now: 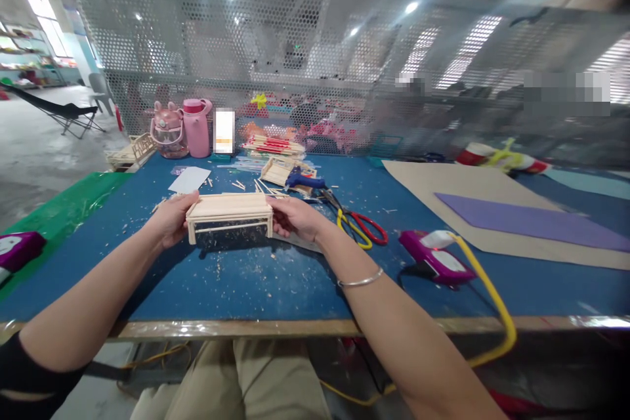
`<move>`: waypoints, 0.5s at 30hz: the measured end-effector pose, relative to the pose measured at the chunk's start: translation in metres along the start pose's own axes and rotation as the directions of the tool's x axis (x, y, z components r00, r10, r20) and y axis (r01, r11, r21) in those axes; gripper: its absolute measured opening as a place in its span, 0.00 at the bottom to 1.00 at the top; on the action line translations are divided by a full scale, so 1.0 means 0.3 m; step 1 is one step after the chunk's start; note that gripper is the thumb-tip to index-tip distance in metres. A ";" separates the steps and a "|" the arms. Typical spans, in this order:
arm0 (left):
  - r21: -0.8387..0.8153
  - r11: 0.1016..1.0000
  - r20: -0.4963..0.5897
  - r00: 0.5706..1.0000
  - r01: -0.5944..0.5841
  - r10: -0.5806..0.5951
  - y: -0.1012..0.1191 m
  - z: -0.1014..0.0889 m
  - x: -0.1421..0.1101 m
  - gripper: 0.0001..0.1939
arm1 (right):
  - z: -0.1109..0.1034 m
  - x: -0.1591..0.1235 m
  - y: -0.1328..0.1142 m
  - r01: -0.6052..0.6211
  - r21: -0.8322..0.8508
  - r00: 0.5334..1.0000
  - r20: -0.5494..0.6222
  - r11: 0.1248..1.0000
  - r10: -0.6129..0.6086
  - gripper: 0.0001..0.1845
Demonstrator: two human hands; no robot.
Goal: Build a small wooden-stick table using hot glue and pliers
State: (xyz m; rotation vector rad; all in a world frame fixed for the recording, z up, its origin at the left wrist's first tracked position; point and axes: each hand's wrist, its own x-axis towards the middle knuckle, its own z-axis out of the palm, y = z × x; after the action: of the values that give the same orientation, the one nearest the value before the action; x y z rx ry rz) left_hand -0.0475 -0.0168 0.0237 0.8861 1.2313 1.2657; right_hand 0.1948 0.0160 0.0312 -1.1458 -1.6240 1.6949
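Note:
Between my two hands is a small table-like model of pale wooden sticks (229, 207), with a flat slatted top and short legs. My left hand (174, 218) grips its left end, fingers wrapped round the edge. At the other end, my right hand (295, 218) has its fingers closed on the side. The model is held just above the blue work table (275, 282), its legs pointing down. Behind it lie loose wooden sticks (239, 185), a second small stick model (275, 171) and a blue glue gun (306, 178).
Right of my hand lie scissors with red handles (371, 228) and yellow-handled ones (355, 236). A purple power socket (436, 259) trails a yellow cable (492, 289). Cardboard (418, 187) and a purple foam sheet (531, 220) spread rightward. A pink flask (197, 131) stands at the back.

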 end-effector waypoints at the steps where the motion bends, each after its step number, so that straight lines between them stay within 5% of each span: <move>1: 0.004 1.000 0.005 1.000 -0.022 0.021 0.002 0.000 0.001 0.12 | 0.001 -0.001 -0.002 0.005 -0.006 1.000 -0.011 1.000 -0.005 0.22; 5: 0.074 0.995 -0.015 0.997 -0.073 0.074 -0.001 -0.013 0.019 0.17 | 0.009 -0.002 -0.006 -0.053 -0.120 0.999 -0.020 0.991 0.051 0.22; 8: 0.296 0.955 -0.046 0.998 -0.018 0.033 -0.010 -0.031 0.035 0.23 | 0.013 -0.001 0.000 -0.127 -0.164 0.992 -0.045 0.978 0.121 0.20; 10: 0.518 0.854 -0.103 0.986 -0.059 0.131 -0.008 -0.042 0.033 0.24 | 0.013 0.002 0.006 -0.143 -0.152 0.989 -0.057 0.978 0.136 0.20; 12: 0.731 0.649 -0.088 0.915 -0.209 0.393 0.003 -0.048 0.017 0.21 | 0.012 0.004 0.013 -0.140 -0.134 0.989 -0.054 0.981 0.134 0.20; 15: 0.781 0.244 0.294 0.684 -0.574 0.668 0.023 -0.045 -0.022 0.14 | 0.011 0.006 0.023 -0.128 -0.105 0.991 -0.042 0.986 0.124 0.21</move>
State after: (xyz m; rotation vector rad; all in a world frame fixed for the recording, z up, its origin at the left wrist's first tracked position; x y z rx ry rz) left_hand -0.0613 -0.0242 0.0291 2.2741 1.6794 1.2765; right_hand 0.1923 0.0146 0.0237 -1.3485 -1.6701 1.6716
